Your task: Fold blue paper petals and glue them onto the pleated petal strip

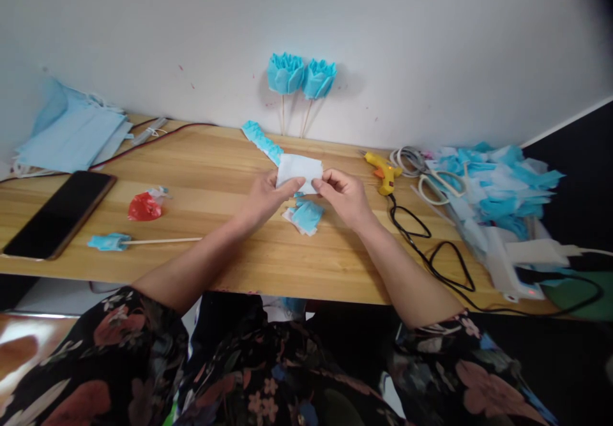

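Note:
A small white fabric piece (pixel 297 169) is stretched between my two hands above the wooden table. My left hand (pixel 269 195) pinches its left and lower edge, thumb on top. On the right side, my right hand (pixel 342 195) holds the lower right corner between thumb and fingers. Just below lie crumpled blue and white scraps (pixel 306 215). A ruffled blue strip (pixel 261 140) extends behind the white piece to the upper left. Two blue fabric flowers on sticks (pixel 286 73) lean against the wall. At the left, a stick with blue fabric wrapped on its end (pixel 109 242) lies flat.
Blue masks (pixel 71 132), a phone (pixel 60 215) and a red crumpled item (pixel 145 207) are at the left. On the right are a yellow glue gun (pixel 384 174) with its black cord, scissors (pixel 443 186), a heap of blue-white pieces (pixel 507 183) and a power strip (pixel 510 266).

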The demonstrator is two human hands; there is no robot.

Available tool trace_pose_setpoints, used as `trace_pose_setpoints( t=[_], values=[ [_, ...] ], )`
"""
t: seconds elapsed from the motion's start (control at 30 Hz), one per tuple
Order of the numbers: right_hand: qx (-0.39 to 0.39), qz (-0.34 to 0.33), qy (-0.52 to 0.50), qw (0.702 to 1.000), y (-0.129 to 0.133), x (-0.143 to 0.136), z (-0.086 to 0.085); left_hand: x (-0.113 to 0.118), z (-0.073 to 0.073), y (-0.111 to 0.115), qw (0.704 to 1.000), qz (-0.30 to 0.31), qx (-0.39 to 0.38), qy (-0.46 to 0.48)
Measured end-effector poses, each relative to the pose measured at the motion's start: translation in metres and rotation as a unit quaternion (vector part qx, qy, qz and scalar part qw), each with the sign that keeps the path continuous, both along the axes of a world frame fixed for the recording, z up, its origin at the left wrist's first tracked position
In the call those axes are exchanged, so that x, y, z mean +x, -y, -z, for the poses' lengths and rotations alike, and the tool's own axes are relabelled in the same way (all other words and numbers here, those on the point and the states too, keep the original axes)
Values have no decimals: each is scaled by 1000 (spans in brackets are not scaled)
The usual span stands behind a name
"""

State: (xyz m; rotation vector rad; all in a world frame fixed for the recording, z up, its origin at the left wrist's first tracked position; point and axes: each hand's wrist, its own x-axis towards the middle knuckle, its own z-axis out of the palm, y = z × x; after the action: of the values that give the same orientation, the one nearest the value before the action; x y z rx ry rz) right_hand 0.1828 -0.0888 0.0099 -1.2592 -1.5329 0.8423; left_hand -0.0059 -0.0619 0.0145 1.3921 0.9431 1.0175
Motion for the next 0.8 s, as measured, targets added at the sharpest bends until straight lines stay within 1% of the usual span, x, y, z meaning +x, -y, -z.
trace_pose_setpoints(
  t=[0.1, 0.17, 0.23, 0.3, 0.37, 0.43, 0.53, 0.6, 0.7, 0.8],
  values=[
    [2, -12, 14, 1000, 1, 0, -2, 0, 2, -2, 998, 1, -29, 47],
    [4, -16, 6, 1000, 1, 1, -3, 0, 2, -2, 997, -2, -49, 65],
    [12, -4, -26, 1000, -1, 4, -4, 0, 0, -1, 996, -4, -64, 63],
    [19, 9, -66, 998, -3, 8, -3, 0, -1, 0, 996, 5, -76, 47],
    [16, 10, -83, 996, -5, 10, -3, 1, -2, 1, 996, 16, -84, 28],
    [10, 9, -68, 998, -5, 9, -4, 1, -1, 2, 996, 19, -86, 7],
    [18, 9, -16, 1000, -2, 6, -5, 2, -1, 3, 996, 25, -82, -12],
    [31, 10, 9, 999, 1, 3, -7, 3, -2, 4, 996, 46, -80, -13],
    [40, 17, 19, 999, 3, 0, -8, 3, -2, 5, 993, 88, -76, -11],
    [41, 22, 18, 999, 4, 0, -9, 3, 1, 5, 991, 102, -85, -28]
  ],
)
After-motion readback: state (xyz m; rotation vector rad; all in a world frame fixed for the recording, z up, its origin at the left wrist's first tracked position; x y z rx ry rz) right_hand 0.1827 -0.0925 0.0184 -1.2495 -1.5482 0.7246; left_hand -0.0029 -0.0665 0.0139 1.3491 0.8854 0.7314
